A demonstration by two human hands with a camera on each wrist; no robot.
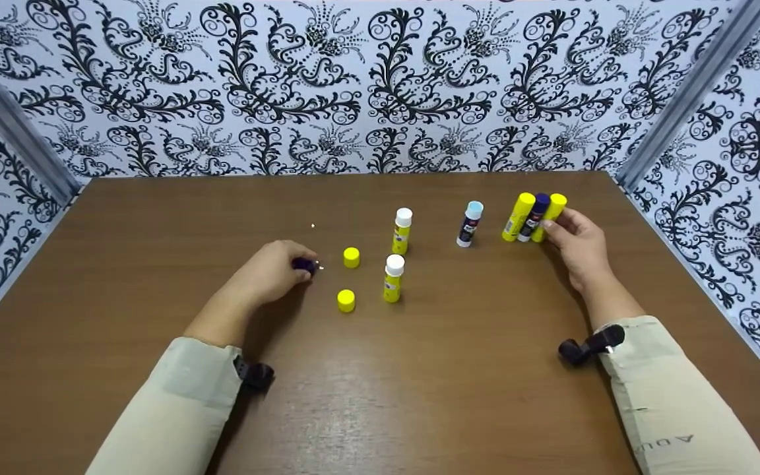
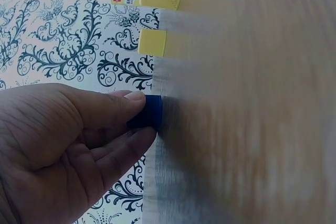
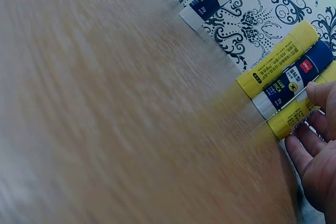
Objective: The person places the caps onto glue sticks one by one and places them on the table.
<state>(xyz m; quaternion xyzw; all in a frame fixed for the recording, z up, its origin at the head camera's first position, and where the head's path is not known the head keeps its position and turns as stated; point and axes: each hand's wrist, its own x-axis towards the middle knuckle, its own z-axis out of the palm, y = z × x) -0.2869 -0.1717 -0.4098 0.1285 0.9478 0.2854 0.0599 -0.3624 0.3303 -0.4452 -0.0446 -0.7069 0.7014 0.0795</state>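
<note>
- Pale sleeves (image 1: 175, 409) are covering both forearms over the near part of the brown worktop (image 1: 472, 382), and a black camera (image 1: 258, 377) is sitting at each cuff.
- A near yellow cap (image 1: 346, 301) is resting on the worktop, just left of a near yellow glue stick (image 1: 392, 284) that is standing upright with its white top showing.
- The left hand (image 1: 264, 274) is pinching a dark blue cap (image 2: 148, 112) between thumb and fingers; whether the cap is touching the worktop, I cannot tell.
- A far yellow cap (image 1: 351, 257) is sitting just right of that hand.
- The right hand (image 1: 581, 251) is gripping the rightmost yellow stick (image 3: 292, 118), thumb in front.
- That stick is standing at the right end of a close row, beside a capped blue stick (image 3: 293, 80) and another yellow stick (image 3: 275, 61).
- A far white-topped stick (image 1: 401, 234) and a light-blue-topped stick (image 1: 468, 227) are standing apart, left of the row.
- Behind everything, a scroll-patterned wall (image 1: 327, 86) is rising.
</note>
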